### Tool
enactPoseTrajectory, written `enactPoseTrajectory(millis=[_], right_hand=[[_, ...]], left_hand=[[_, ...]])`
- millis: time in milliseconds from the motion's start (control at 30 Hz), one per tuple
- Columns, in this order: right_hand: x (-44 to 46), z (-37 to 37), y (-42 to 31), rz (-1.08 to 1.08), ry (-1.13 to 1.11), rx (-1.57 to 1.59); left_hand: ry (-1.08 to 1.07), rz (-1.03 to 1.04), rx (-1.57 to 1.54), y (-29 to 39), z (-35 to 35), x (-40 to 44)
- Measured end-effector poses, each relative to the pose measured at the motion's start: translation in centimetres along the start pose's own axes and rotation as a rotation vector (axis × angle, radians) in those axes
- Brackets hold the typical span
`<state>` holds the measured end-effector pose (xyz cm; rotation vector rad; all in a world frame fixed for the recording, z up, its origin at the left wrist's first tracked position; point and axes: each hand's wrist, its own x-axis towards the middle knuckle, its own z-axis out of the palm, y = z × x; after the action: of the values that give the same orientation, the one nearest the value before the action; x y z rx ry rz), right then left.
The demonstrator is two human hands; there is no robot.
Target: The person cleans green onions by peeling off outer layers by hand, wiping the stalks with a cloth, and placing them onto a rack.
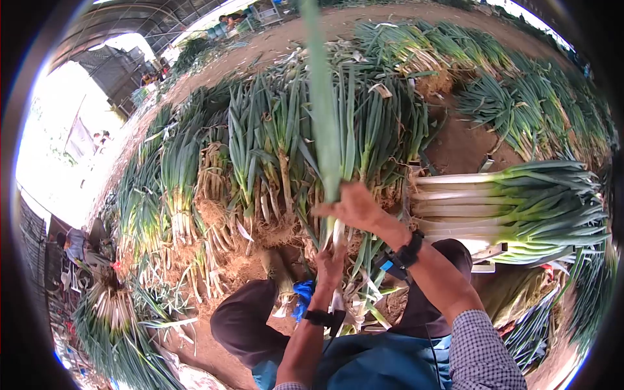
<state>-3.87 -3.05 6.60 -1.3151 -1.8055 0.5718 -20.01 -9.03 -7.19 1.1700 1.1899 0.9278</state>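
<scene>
A long green onion (322,110) stands upright in front of me, its leafy top smeared by motion. My left hand (330,262) is closed around its pale lower stalk, above my lap. Just higher, my right hand (356,207) is closed at the point where white turns to green, with one finger sticking out to the left. Peeled leaves and trimmings (370,286) lie on the ground below my hands. Cleaned green onions (455,198) with white stalks are stacked side by side at my right.
Unpeeled green onions with roots (263,149) stand in a dense row ahead. More bundles (513,97) lie at the back right, and one bundle (114,315) lies at the lower left. A blue cloth (303,299) is by my left wrist. Another person (81,247) sits far left.
</scene>
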Motion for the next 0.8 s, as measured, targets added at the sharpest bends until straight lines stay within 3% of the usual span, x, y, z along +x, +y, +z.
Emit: enactPoseTrajectory(millis=[33, 133, 200, 300, 400, 433, 533, 667, 800], right_hand=[[0.2, 0.9, 0.9, -0.177, -0.015, 0.078], [-0.5, -4.6, 2.0, 0.149, 0.099, -0.006], [0.0, -8.0, 4.3, 0.497, 0.307, 0.388], [-0.3, -7.4, 5.3, 0.673, 0.319, 0.592], [-0.7, -5.2, 3.2, 0.569, 0.295, 1.09], [-0.9, -5.2, 3.2, 0.554, 0.306, 1.081], [-1.5, -4.3, 2.5, 0.512, 0.325, 1.08], [-1.7, -1.1, 1.9, 0.351, 0.524, 0.929], [-2.0, -0.8, 1.2, 0.347, 0.55, 0.858]], left_hand=[[0.03, -0.062, -0.085, -0.5, 0.6, -0.2], [0.022, -0.163, -0.201, -0.6, 0.8, -1.1], [-0.065, -0.101, -0.257, 0.3, 0.9, -2.1], [-0.178, -0.029, -0.267, 2.6, 1.2, -3.8], [-0.258, 0.012, -0.27, 4.4, 1.8, -5.0], [-0.323, 0.034, -0.197, 4.0, 1.4, -4.6], [-0.013, 0.621, 0.424, 4.6, 2.1, -2.9], [0.12, 0.763, 0.804, 10.1, 3.1, -0.4], [0.033, 0.731, 0.791, 10.0, 3.3, 0.5]])
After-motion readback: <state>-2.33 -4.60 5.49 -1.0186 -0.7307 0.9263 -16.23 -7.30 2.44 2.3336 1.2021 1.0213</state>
